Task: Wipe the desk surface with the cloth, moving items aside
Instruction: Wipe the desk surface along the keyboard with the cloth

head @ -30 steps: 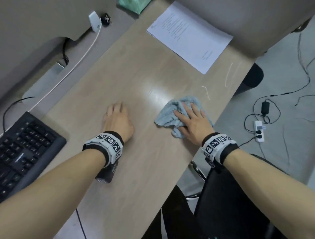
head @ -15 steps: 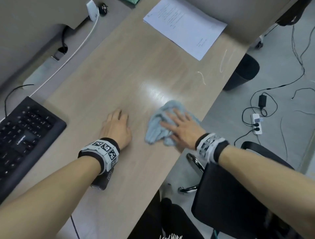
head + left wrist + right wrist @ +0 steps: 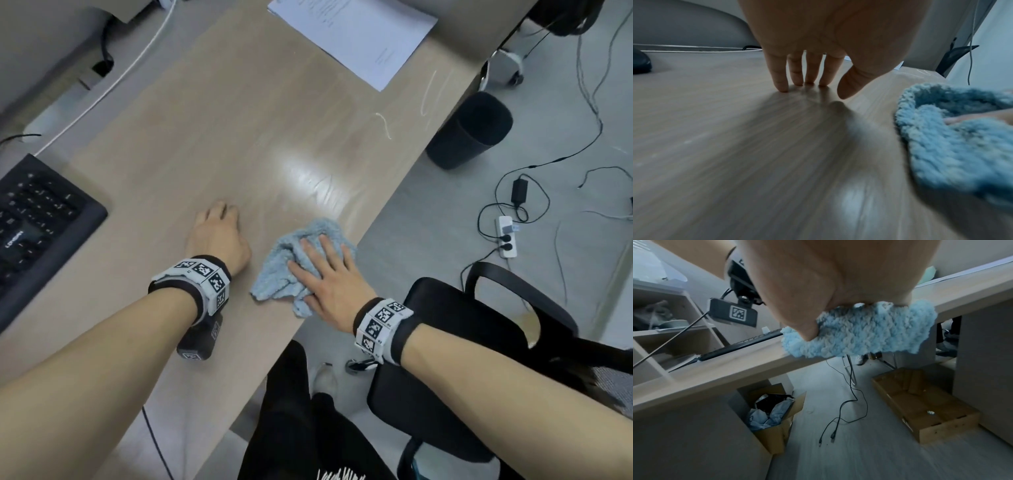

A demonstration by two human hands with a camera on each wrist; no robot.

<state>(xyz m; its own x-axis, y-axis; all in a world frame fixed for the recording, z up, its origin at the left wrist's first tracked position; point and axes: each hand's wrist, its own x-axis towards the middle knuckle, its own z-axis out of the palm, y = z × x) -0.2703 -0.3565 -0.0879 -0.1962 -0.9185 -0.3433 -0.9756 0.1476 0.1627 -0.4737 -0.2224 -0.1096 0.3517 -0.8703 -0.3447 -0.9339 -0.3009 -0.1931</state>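
A crumpled light blue cloth lies at the near edge of the light wooden desk. My right hand presses flat on it with fingers spread. In the right wrist view the cloth hangs slightly over the desk's edge, with the thumb on its left end. My left hand rests on the bare desk just left of the cloth and holds nothing. In the left wrist view its fingertips touch the wood, and the cloth lies to the right.
A printed paper sheet lies at the desk's far end, and a black keyboard at the left. A white cable runs along the back left. On the floor at the right are a black bin, a power strip and a black chair.
My right hand has slid the cloth back toward the desk's near edge and closer to my left hand. The left hand has stayed on the desk.
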